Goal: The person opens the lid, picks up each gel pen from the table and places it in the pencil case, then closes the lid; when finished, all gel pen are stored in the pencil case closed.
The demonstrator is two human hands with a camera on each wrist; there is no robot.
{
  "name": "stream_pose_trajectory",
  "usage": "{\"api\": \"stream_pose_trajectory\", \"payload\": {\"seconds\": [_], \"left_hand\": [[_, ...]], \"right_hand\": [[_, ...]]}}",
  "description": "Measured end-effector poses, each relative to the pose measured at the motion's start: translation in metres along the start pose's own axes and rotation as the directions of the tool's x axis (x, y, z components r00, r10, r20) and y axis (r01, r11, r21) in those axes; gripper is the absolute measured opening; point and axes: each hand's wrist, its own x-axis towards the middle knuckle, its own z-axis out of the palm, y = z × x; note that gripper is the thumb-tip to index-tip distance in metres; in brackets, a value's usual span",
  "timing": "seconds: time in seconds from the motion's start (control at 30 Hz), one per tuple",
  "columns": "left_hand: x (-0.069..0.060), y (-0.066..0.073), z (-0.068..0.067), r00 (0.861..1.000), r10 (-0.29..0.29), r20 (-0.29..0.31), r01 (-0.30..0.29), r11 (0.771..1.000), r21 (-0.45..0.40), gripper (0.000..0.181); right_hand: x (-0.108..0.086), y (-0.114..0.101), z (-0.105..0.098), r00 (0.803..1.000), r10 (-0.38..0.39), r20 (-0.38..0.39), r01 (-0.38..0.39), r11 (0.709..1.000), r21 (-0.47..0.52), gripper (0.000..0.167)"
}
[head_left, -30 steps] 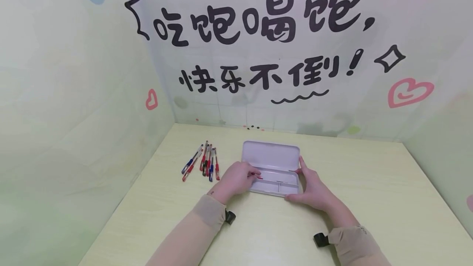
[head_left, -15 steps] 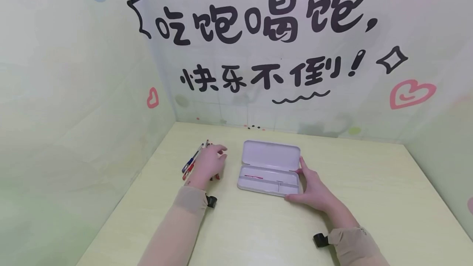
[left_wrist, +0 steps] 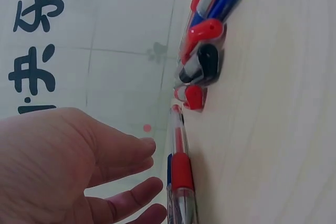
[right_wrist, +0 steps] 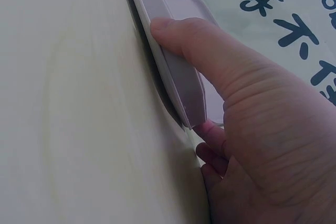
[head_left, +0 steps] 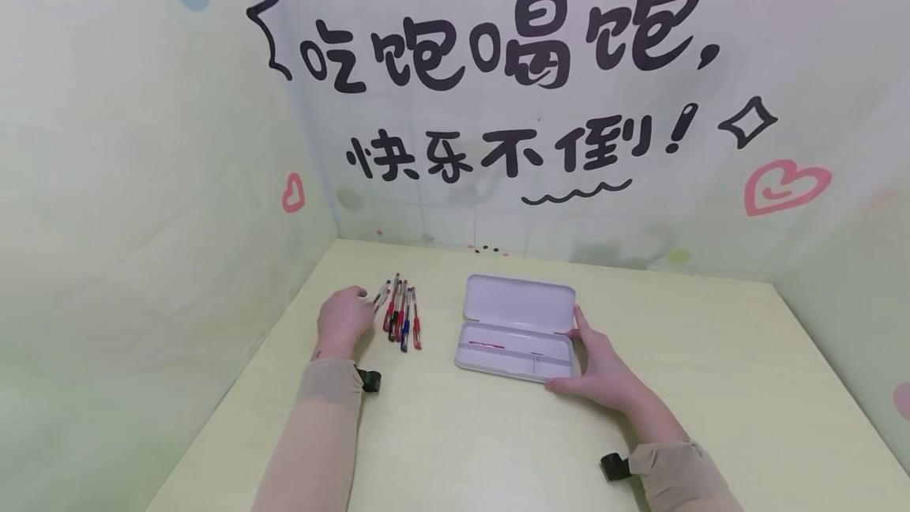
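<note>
At the right of centre in the head view, a flat lilac hinged case (head_left: 519, 304) with rounded corners stands open, its lid tipped back behind the tray, which probably leaves the compartments easy to reach. The right hand (head_left: 596, 360) holds it by the right end, thumb pressed on the near side wall and fingers around the far side, seemingly to keep so light a box from sliding. Left of centre, the left hand (head_left: 344, 324) is relaxed and partly spread, with nothing visibly pinched, just beside a clear-barrelled pen with a red ribbed-looking grip (left_wrist: 182, 171); whether a fingertip brushes it cannot be told. A blue-gripped pen (left_wrist: 169, 170) lies close along it, mostly hidden. Next to these, a loose fan of transparent pens with red, black and blue grips (head_left: 406, 330) lies roughly parallel, perhaps so they can be picked singly. A thin red stick (head_left: 486, 344) rests in the case's long rear compartment, too small to identify. The case looks smooth and satiny, painted metal or plastic; the pale tabletop (head_left: 490, 449) shows faint wood grain, against slightly creased printed sheeting (head_left: 142, 180).
</note>
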Motion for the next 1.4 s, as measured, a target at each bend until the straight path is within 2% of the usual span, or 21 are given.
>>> {"api": "stream_pose_trajectory", "payload": {"seconds": [0.17, 0.4, 0.57, 0.73, 1.1, 1.27, 1.4], "left_hand": [[0.003, -0.007, -0.002, 1.0, -0.011, 0.005, 0.011, 1.0, 0.004, 0.047], [0.001, -0.008, 0.0, 0.999, -0.038, 0.018, 0.037, 0.999, 0.025, 0.044], [0.002, -0.011, 0.002, 0.998, -0.052, 0.018, 0.052, 0.998, 0.034, 0.035], [0.004, -0.012, 0.004, 0.998, -0.055, 0.013, 0.055, 0.998, 0.015, 0.024], [0.005, -0.011, 0.006, 0.999, -0.048, -0.006, 0.048, 0.999, 0.025, 0.019], [0.003, -0.003, 0.007, 0.999, -0.05, 0.001, 0.05, 0.999, 0.01, 0.02], [-0.001, 0.014, 0.008, 1.0, -0.014, -0.018, 0.014, 1.0, 0.012, 0.025]], "right_hand": [[0.0, -0.001, 0.0, 1.0, 0.008, 0.003, -0.008, 1.0, 0.0, 0.15], [-0.001, -0.001, 0.0, 1.0, 0.005, -0.003, -0.005, 1.0, -0.009, 0.149], [-0.001, -0.002, 0.0, 1.0, 0.01, -0.001, -0.01, 1.0, -0.014, 0.149], [-0.001, -0.002, 0.0, 1.0, 0.013, -0.001, -0.013, 1.0, -0.022, 0.149], [-0.002, -0.003, -0.001, 1.0, 0.016, 0.0, -0.016, 1.0, -0.011, 0.149], [-0.002, -0.003, -0.001, 1.0, 0.017, -0.001, -0.017, 1.0, -0.011, 0.149], [-0.001, -0.003, -0.001, 1.0, 0.013, 0.0, -0.013, 1.0, -0.005, 0.148]]}}
